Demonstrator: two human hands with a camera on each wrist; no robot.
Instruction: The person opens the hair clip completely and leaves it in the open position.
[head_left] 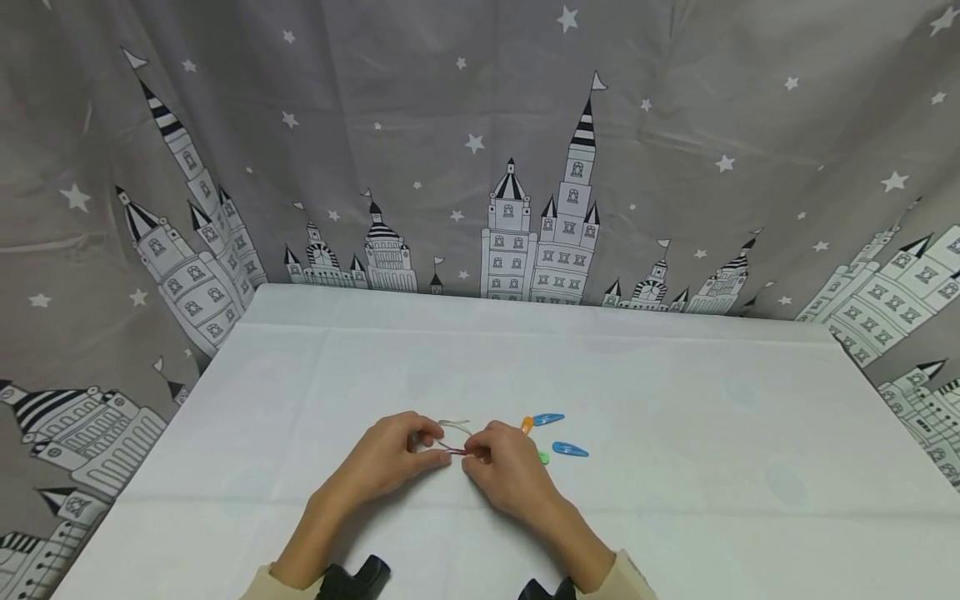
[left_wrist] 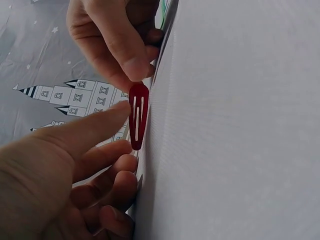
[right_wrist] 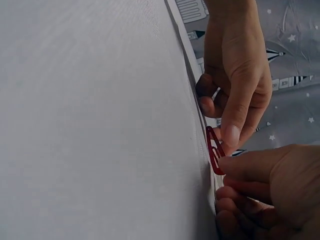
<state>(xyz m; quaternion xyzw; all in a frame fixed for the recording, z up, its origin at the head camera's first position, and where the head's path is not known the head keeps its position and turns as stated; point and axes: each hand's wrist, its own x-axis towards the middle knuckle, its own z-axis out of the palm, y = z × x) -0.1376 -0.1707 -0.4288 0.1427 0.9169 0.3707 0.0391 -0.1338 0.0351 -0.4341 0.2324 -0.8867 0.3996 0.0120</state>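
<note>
Both hands meet over the white tabletop around a dark red snap hair clip point(left_wrist: 138, 91), with slots along its middle. My right hand point(head_left: 512, 472) pinches its wide end, thumb tip on the edge. From the other side my left hand point(head_left: 384, 460) holds it near the narrow end between thumb and index finger, the other fingers curled below. In the head view the red hair clip point(head_left: 456, 452) is a thin line between the fingertips. Just beyond the fingers is a thin pale looped strip point(head_left: 455, 425), partly hidden by the right hand.
To the right of the right hand lie two blue hair clips point(head_left: 570, 449), an orange clip point(head_left: 527, 424) and a green clip point(head_left: 543, 457), the last two partly covered by the hand. A grey curtain point(head_left: 420, 108) with castles and stars hangs behind the white table point(head_left: 712, 467).
</note>
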